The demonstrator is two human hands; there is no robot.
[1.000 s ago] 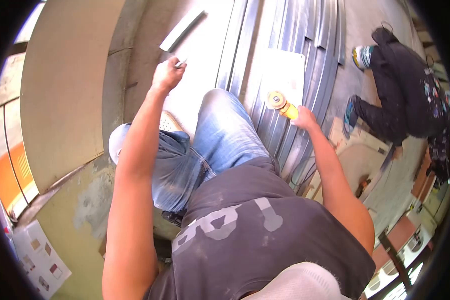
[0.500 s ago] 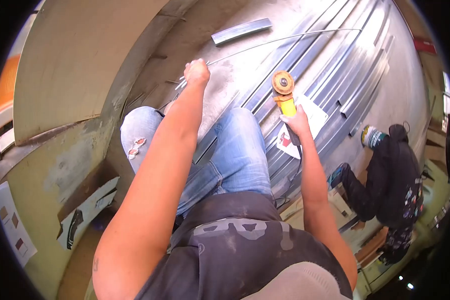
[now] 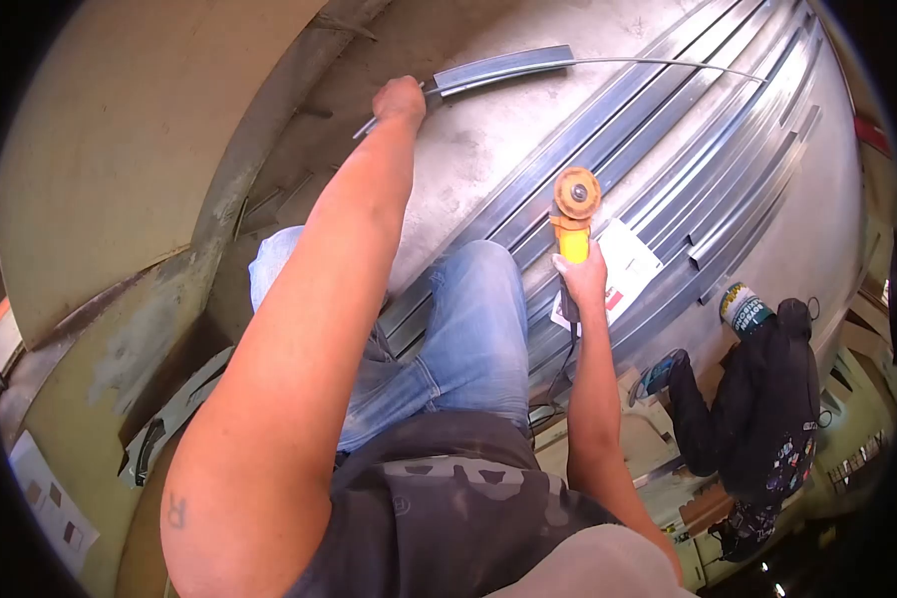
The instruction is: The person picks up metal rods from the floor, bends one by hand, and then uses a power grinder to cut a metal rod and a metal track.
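My left hand [image 3: 399, 98] is closed around a long thin metal rod [image 3: 658, 62]. Short rod ends stick out behind the fist, and the long part bows away to the right over the metal channels. A short metal channel [image 3: 503, 70] lies just beyond this hand, and the rod runs along its near edge. In my right hand [image 3: 584, 277] is an angle grinder [image 3: 574, 239], gripped by its body, with the worn round disc facing up. The disc stands apart from the rod, above the long metal channels [image 3: 608, 130]. A cord hangs from the grinder's rear end.
Under the grinder lies a printed white sheet [image 3: 630, 261]. To the right are a labelled can [image 3: 746, 309] and a person in dark clothes [image 3: 767, 409] close by. A large board [image 3: 140, 130] stands on the left.
My left hand has moved forward with the rod, which now overlaps the short channel's near edge. The grinder stays in my right hand, and the whole view has shifted slightly.
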